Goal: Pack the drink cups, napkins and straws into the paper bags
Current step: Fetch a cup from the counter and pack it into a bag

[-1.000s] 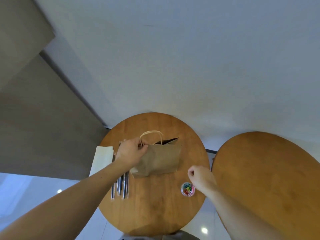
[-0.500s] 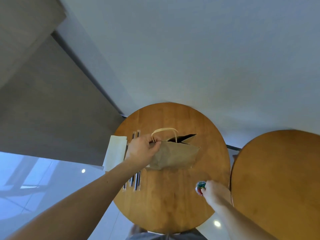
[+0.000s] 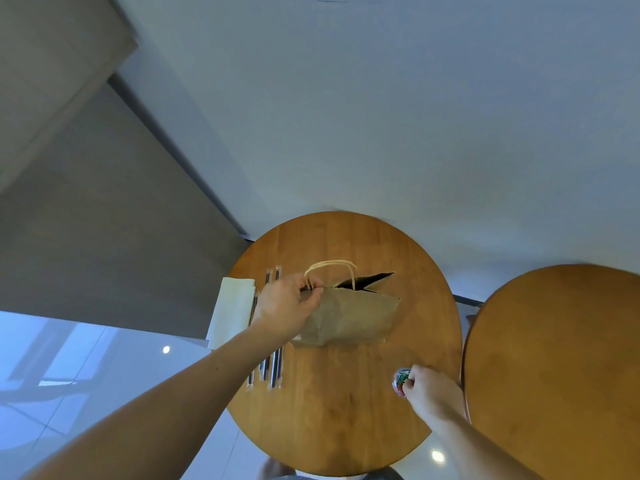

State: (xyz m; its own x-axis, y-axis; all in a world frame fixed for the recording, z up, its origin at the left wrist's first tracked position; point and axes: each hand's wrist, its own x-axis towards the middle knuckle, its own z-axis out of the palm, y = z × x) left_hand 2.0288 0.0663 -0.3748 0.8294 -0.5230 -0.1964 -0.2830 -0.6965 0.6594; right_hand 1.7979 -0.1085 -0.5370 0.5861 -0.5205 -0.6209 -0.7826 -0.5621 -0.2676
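A brown paper bag [image 3: 349,317] with twine handles stands on the round wooden table [image 3: 346,410], its mouth partly open at the top. My left hand [image 3: 285,310] pinches the bag's upper left edge by the handle. Several wrapped dark straws [image 3: 272,370] lie on the table to the left, partly under my left forearm. A stack of white napkins [image 3: 232,311] sits at the table's left edge. My right hand [image 3: 427,389] curls its fingers around a small clear container of coloured clips [image 3: 401,380] near the table's right edge. No drink cup is in view.
A second round wooden table [image 3: 554,368] stands close on the right, with a narrow gap between the two. A white wall rises behind the tables and a grey wall lies to the left. The glossy floor shows below the left edge.
My right hand has dropped onto the clip container and closed its fingers around it. My left hand keeps its hold on the bag. The view has shifted left.
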